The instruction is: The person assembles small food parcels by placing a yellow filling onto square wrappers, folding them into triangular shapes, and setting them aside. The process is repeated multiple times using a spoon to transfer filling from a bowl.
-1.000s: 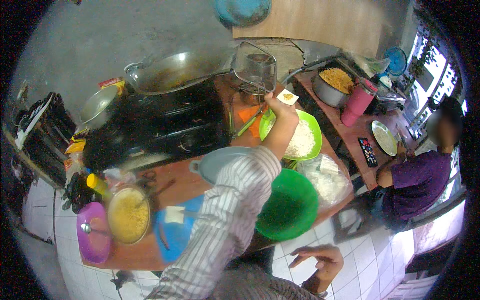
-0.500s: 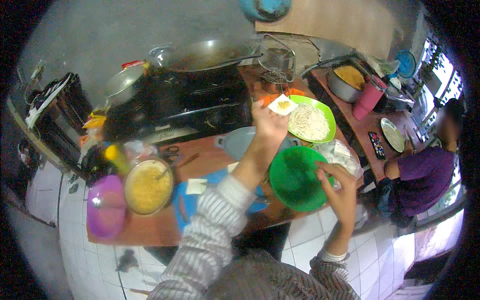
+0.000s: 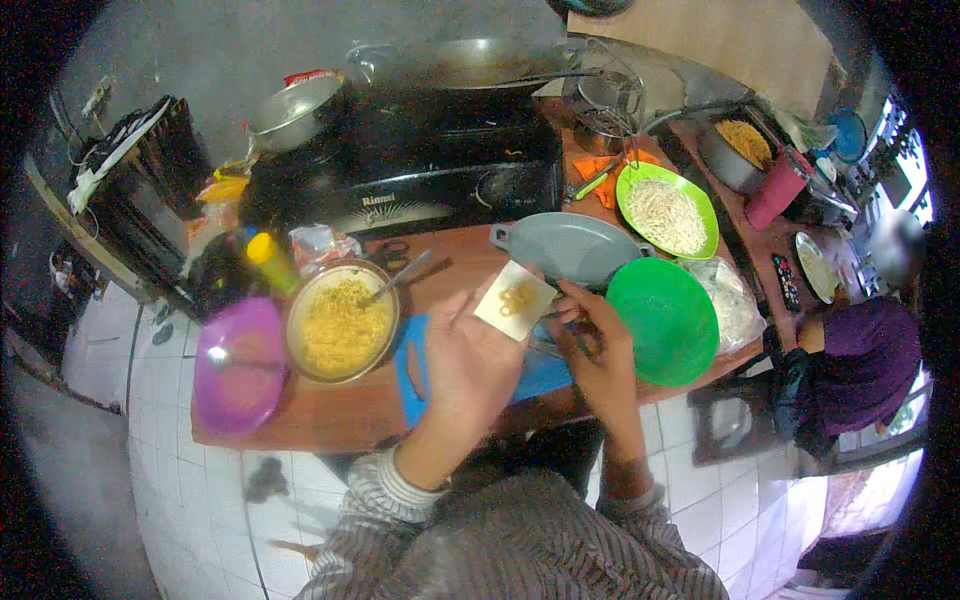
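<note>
A white square dough wrapper (image 3: 515,300) with a small heap of yellowish filling lies on the fingers of my left hand (image 3: 470,350), palm up. My right hand (image 3: 600,355) meets the wrapper's right corner with bent fingers; the fingertips are partly blurred. Beneath both hands is a blue cutting board (image 3: 412,372), largely covered by them. A green plastic bowl (image 3: 662,322) stands just right of my right hand. Behind the wrapper sits a grey oval pan (image 3: 570,248). Left of my left hand is a bowl of yellow filling (image 3: 345,325) with a spoon in it.
A purple bowl (image 3: 240,375) stands at the table's left end. Farther back are a black stove (image 3: 440,195) with a large wok (image 3: 480,65), and a lime-green plate (image 3: 665,210) of whitish shreds. A person in purple (image 3: 865,365) sits at the right.
My left hand has drawn back from near the lime-green plate to above the cutting board, bringing the wrapper. My right hand has moved left from the green bowl to the wrapper. The view has shifted.
</note>
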The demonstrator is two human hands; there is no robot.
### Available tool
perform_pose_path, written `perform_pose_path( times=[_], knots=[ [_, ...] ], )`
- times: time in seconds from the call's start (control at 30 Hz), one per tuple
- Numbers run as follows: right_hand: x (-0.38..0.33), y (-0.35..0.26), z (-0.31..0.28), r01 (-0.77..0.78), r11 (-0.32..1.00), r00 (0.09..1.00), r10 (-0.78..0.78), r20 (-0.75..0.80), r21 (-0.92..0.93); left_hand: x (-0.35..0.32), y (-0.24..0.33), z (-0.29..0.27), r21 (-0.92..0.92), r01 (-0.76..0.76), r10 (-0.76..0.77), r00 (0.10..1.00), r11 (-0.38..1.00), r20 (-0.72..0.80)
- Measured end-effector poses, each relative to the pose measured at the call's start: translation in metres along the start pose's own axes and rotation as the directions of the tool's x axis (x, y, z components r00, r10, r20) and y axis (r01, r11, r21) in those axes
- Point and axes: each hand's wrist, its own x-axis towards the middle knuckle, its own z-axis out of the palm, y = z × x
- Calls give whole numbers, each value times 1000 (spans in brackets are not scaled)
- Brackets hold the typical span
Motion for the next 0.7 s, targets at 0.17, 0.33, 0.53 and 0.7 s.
perform_pose_path(
  times=[0.17,0.33,0.53,0.7],
  knots=[
    [2,11,21,41,998,999,-42,21,43,-6,7,-18,73,1,2,999,997,-42],
    [5,17,33,16,1000,1000,-16,-15,-23,-2,8,-27,59,-12,17,997,998,-79],
    [11,19,30,-60,989,998,65,-28,138,0,12,-35,27,24,-20,991,999,-133],
    [4,7,17,235,962,962,-209,178,-140,-2,17,-26,-29,0,-1,1000,1000,-14]
  ],
)
